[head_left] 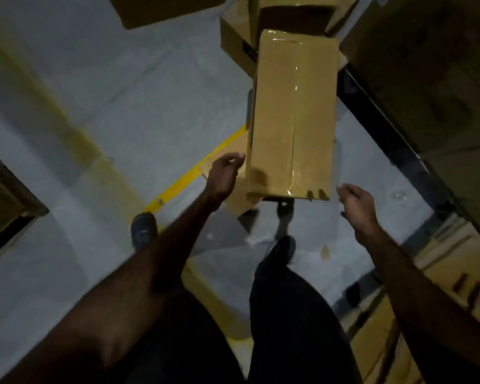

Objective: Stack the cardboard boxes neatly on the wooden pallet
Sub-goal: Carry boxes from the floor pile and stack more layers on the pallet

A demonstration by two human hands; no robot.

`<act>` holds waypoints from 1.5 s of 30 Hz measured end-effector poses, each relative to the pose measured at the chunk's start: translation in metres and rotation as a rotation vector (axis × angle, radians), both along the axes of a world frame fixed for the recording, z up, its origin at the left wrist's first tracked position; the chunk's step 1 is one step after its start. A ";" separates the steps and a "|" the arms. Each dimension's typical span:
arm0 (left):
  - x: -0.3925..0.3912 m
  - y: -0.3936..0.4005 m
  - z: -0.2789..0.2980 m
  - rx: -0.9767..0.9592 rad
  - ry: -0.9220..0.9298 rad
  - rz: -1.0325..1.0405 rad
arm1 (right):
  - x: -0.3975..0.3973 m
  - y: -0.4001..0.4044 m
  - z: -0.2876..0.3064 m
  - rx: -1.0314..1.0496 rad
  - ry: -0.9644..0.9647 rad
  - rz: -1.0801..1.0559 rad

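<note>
A long taped cardboard box (294,115) lies ahead of me at the centre, its near end between my hands. My left hand (225,174) is just left of that near end, fingers loosely curled, apart from the box. My right hand (356,206) hovers to the right of the box's near corner, fingers relaxed, holding nothing. Under the box a second, lower box (233,195) shows at its left. More cardboard boxes (291,20) are piled behind it. No wooden pallet can be made out in the dim view.
A tall stack of boxes (438,87) fills the right side. Another box (161,9) stands at the top left and one (3,195) at the left edge. A yellow floor line (189,176) crosses the grey floor. My feet and dark trousers are below.
</note>
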State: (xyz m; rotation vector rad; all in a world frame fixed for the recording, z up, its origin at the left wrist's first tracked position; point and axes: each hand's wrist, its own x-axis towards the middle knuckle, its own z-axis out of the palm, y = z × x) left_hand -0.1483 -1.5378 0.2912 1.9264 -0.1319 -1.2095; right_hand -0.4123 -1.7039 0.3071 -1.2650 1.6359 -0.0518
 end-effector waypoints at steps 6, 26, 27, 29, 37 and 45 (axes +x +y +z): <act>-0.043 -0.030 -0.145 0.161 0.039 0.065 | -0.014 -0.079 -0.150 0.061 0.087 0.103; -0.032 0.067 0.106 -0.138 -0.037 0.595 | 0.091 0.022 0.144 -0.156 -0.243 0.046; -0.026 0.084 0.126 -0.140 -0.024 0.618 | 0.099 0.038 0.163 -0.164 -0.228 0.049; -0.012 0.124 0.162 -0.167 -0.015 0.621 | 0.113 0.078 0.198 -0.195 -0.227 0.055; 0.051 0.331 0.241 -0.109 -0.056 0.715 | 0.202 0.268 0.296 -0.265 -0.259 0.228; 0.028 0.505 0.277 -0.052 -0.151 1.227 | 0.295 0.417 0.351 -0.268 -0.325 0.729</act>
